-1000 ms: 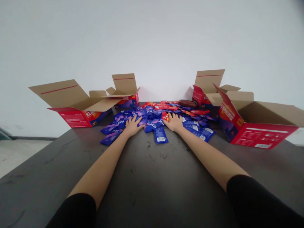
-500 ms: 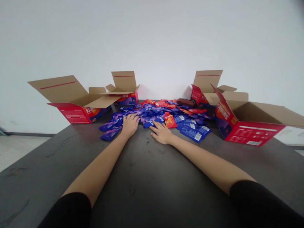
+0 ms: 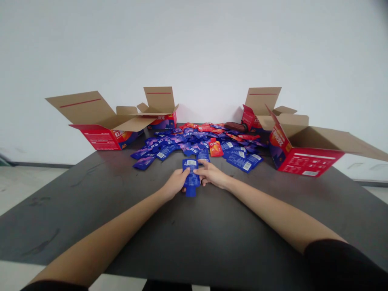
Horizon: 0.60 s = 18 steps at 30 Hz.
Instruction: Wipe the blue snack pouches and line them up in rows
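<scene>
A blue pouch (image 3: 191, 178) with a white barcode label is held up over the table, its narrow end pointing toward me. My left hand (image 3: 176, 182) grips its left edge, thumb on top and fingers underneath. On the opposite edge, my right hand (image 3: 210, 174) pinches the same pouch with its thumb on the face. Just beyond the hands spreads a pile of blue pouches (image 3: 165, 142), some barcode side up. A single red pouch (image 3: 216, 148) lies on the near part of the pile, and more red pouches (image 3: 206, 128) are toward the back.
Open red-and-blue cartons stand on both sides: one near left (image 3: 104, 138), one back left (image 3: 165, 121), one back right (image 3: 250, 118), one near right (image 3: 309, 161). A dark reddish-brown object (image 3: 235, 127) lies behind the pile. The dark table (image 3: 194, 234) ends before a white wall.
Both hands were spread flat at the pile's near edge. They have drawn back toward me and now hold a blue pouch between them. The view has shifted slightly.
</scene>
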### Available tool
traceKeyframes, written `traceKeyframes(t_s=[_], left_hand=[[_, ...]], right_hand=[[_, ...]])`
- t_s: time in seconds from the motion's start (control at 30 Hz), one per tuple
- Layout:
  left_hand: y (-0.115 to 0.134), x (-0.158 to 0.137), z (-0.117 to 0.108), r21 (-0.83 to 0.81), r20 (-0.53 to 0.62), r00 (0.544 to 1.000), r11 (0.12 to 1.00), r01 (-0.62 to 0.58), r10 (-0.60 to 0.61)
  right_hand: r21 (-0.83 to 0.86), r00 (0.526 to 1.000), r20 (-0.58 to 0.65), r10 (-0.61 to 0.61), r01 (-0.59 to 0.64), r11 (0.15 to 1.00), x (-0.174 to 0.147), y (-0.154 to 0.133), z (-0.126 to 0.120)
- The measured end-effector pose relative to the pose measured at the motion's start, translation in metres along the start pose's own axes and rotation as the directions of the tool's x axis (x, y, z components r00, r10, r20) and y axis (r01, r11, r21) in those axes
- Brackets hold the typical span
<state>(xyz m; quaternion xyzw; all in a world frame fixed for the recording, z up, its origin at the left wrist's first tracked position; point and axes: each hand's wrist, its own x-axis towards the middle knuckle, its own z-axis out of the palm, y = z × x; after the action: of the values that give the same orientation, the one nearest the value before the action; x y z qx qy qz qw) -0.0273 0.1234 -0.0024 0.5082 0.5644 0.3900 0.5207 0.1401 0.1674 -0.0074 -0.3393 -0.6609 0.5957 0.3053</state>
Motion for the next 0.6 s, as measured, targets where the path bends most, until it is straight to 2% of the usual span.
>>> traceKeyframes(t_s=[0.07, 0.13, 0.2, 0.3, 0.33, 0.4, 0.47, 0.53, 0.57, 0.6], left_hand=[[-0.001, -0.011, 0.006, 0.050, 0.074, 0.997, 0.998, -0.028, 0.024], [0.003, -0.012, 0.006, 0.116, 0.117, 0.991, 0.990, -0.083, 0.070], [0.010, -0.007, -0.002, 0.176, 0.122, 0.984, 0.973, -0.152, 0.132], [0.023, 0.002, -0.023, 0.277, 0.039, 0.965, 0.925, -0.259, 0.259], [0.026, 0.003, -0.031, 0.315, -0.003, 0.955, 0.907, -0.281, 0.297], [0.029, -0.001, -0.041, 0.391, -0.070, 0.930, 0.868, -0.306, 0.360], [0.026, -0.010, -0.042, 0.451, -0.088, 0.907, 0.829, -0.332, 0.411], [0.017, -0.023, -0.031, 0.534, 0.005, 0.891, 0.753, -0.386, 0.453], [0.011, -0.030, -0.023, 0.584, 0.091, 0.884, 0.695, -0.420, 0.458], [0.005, -0.036, -0.015, 0.669, 0.223, 0.870, 0.580, -0.464, 0.439]], right_hand=[[0.176, 1.000, -0.002, 0.021, -0.021, 0.984, -0.011, -0.004, 0.008], [0.218, 0.998, -0.059, -0.027, 0.039, 0.975, -0.018, -0.013, 0.010], [0.180, 0.978, -0.165, -0.124, 0.153, 0.972, -0.021, -0.024, 0.005], [-0.058, 0.895, -0.285, -0.343, 0.341, 0.938, -0.023, -0.037, -0.005], [-0.163, 0.871, -0.268, -0.411, 0.379, 0.911, -0.024, -0.037, -0.008], [-0.359, 0.860, -0.131, -0.493, 0.423, 0.832, -0.025, -0.030, -0.009], [-0.499, 0.876, 0.061, -0.478, 0.441, 0.746, -0.025, -0.016, -0.008], [-0.596, 0.898, 0.207, -0.387, 0.430, 0.678, -0.024, -0.002, -0.008], [-0.648, 0.915, 0.224, -0.337, 0.398, 0.649, -0.022, 0.003, -0.009], [-0.704, 0.934, 0.202, -0.294, 0.347, 0.619, -0.018, 0.006, -0.012]])
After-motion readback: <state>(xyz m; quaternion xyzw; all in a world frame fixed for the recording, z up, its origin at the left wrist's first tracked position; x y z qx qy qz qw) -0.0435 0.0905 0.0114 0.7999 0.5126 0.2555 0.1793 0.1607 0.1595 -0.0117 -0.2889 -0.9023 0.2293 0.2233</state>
